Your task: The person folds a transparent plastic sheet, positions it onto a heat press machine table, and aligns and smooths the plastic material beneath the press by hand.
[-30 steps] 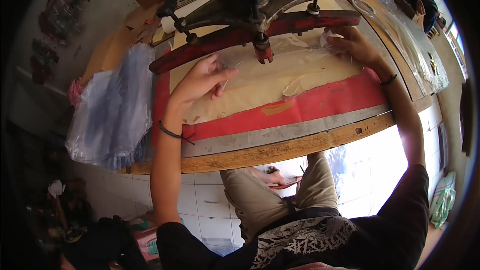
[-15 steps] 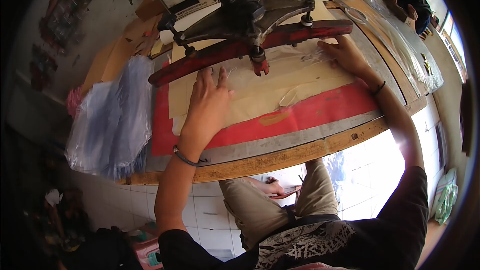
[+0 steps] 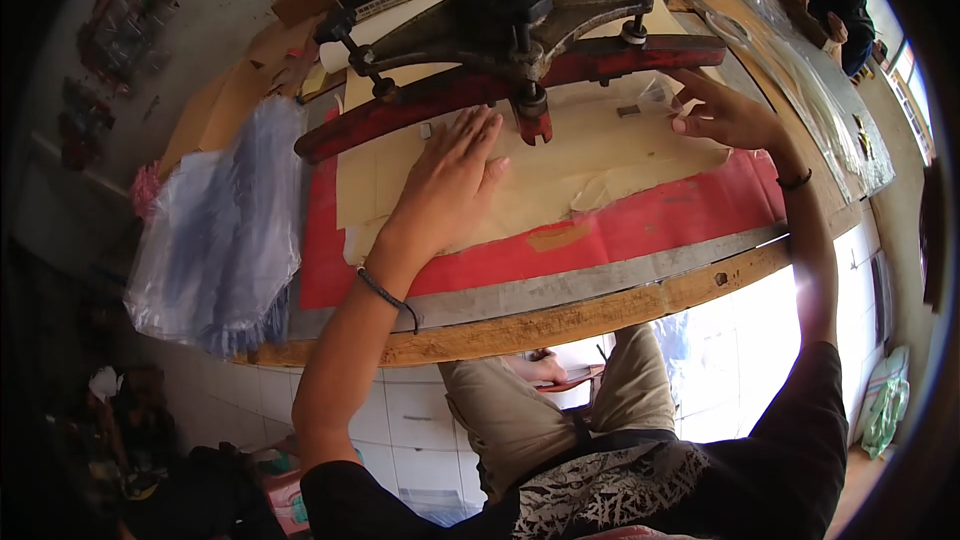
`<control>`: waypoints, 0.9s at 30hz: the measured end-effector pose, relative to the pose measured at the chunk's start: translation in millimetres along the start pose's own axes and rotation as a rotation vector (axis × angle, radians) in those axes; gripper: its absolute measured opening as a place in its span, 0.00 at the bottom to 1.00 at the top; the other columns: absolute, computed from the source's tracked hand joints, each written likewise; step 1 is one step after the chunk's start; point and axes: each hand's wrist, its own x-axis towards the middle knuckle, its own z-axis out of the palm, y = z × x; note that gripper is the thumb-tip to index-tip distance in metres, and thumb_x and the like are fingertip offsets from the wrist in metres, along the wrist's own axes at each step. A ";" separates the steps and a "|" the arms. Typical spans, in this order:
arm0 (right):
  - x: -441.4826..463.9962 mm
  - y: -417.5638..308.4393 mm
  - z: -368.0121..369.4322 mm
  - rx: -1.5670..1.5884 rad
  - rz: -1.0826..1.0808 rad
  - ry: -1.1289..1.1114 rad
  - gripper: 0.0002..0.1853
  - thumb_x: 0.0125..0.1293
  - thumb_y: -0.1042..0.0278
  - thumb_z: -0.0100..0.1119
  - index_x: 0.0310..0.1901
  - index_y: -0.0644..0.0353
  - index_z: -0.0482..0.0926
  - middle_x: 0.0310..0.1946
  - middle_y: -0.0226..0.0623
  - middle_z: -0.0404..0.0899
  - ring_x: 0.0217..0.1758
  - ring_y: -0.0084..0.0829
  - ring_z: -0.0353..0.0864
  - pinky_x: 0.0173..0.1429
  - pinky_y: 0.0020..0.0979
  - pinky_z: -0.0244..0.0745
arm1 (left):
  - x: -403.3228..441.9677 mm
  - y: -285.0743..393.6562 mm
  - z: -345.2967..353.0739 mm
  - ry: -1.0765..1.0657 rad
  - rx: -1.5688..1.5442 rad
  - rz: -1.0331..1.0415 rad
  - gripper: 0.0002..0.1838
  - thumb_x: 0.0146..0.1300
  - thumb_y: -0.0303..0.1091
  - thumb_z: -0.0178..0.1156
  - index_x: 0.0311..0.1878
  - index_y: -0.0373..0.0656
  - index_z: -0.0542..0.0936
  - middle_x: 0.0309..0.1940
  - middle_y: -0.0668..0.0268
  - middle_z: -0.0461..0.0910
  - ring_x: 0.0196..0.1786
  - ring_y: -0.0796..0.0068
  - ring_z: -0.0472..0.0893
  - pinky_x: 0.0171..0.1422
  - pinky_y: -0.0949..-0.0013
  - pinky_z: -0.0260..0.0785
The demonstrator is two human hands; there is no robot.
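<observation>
Green bag [image 3: 884, 410]: contents unclear | left hand [image 3: 445, 180]: on paper [image 3: 560, 155] | right hand [image 3: 730, 115]: by film [image 3: 657, 95]

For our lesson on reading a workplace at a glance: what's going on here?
A person sits at a wood-edged workbench. The left hand lies flat on tan sheeting that partly covers a red sheet. The right hand is beside a bit of clear film; whether it grips it is hard to tell. A machine with a curved red bar hangs over the work. Stacked clear plastic lies at the left edge.
</observation>
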 end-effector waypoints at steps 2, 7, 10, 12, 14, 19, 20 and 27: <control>-5.7 -10.0 -9.3 -0.175 0.043 -0.025 0.44 0.68 0.43 0.61 0.76 0.57 0.54 0.63 0.49 0.70 0.55 0.35 0.78 0.62 0.36 0.74 | 1.2 -4.5 4.0 0.004 0.011 -0.003 0.28 0.76 0.44 0.44 0.73 0.37 0.63 0.74 0.51 0.60 0.78 0.55 0.57 0.82 0.52 0.46; -13.0 -30.1 -8.0 -0.424 -0.073 0.021 0.37 0.64 0.55 0.66 0.74 0.40 0.62 0.74 0.40 0.62 0.74 0.46 0.64 0.74 0.43 0.63 | 3.2 -3.5 0.9 -0.032 0.024 -0.008 0.27 0.76 0.44 0.43 0.74 0.46 0.63 0.74 0.51 0.61 0.78 0.55 0.57 0.82 0.51 0.45; -12.6 -32.0 -0.4 -0.495 -0.085 0.020 0.35 0.62 0.59 0.68 0.71 0.44 0.67 0.72 0.43 0.64 0.74 0.46 0.64 0.73 0.43 0.65 | 4.0 -3.8 0.3 -0.051 0.030 0.000 0.26 0.76 0.44 0.44 0.72 0.43 0.66 0.74 0.50 0.61 0.77 0.53 0.57 0.82 0.52 0.45; -7.3 -26.4 6.7 -0.507 -0.078 0.075 0.33 0.62 0.59 0.67 0.69 0.44 0.70 0.72 0.44 0.64 0.73 0.47 0.64 0.74 0.44 0.65 | 6.2 -4.7 -1.0 -0.047 -0.009 0.012 0.27 0.76 0.45 0.46 0.67 0.34 0.69 0.73 0.47 0.61 0.78 0.50 0.56 0.81 0.54 0.45; -2.4 -20.8 11.4 -0.555 -0.165 0.117 0.33 0.63 0.59 0.67 0.70 0.45 0.69 0.72 0.45 0.64 0.73 0.47 0.65 0.73 0.44 0.65 | 5.9 -0.2 -3.9 -0.038 0.002 -0.007 0.27 0.75 0.46 0.47 0.67 0.35 0.70 0.73 0.46 0.61 0.77 0.49 0.57 0.81 0.53 0.46; 8.3 -13.4 28.8 -0.699 -0.294 0.245 0.25 0.68 0.59 0.59 0.65 0.55 0.73 0.57 0.45 0.74 0.61 0.44 0.74 0.66 0.41 0.70 | 6.9 2.7 -5.3 -0.043 0.007 -0.016 0.27 0.74 0.47 0.49 0.68 0.38 0.70 0.72 0.48 0.64 0.76 0.49 0.59 0.80 0.51 0.46; 9.9 -10.9 32.5 -0.726 -0.303 0.287 0.24 0.68 0.61 0.58 0.64 0.56 0.74 0.56 0.44 0.75 0.60 0.43 0.74 0.66 0.40 0.71 | 7.7 1.2 -3.1 -0.029 -0.004 -0.004 0.26 0.74 0.46 0.48 0.68 0.40 0.70 0.71 0.49 0.65 0.75 0.50 0.60 0.80 0.49 0.47; 21.9 -2.7 38.5 -0.778 -0.284 0.367 0.23 0.65 0.73 0.53 0.63 0.59 0.74 0.52 0.43 0.80 0.58 0.40 0.77 0.64 0.38 0.72 | 12.1 0.5 2.0 0.075 -0.109 0.019 0.22 0.74 0.39 0.49 0.66 0.38 0.73 0.71 0.54 0.67 0.74 0.52 0.63 0.80 0.48 0.47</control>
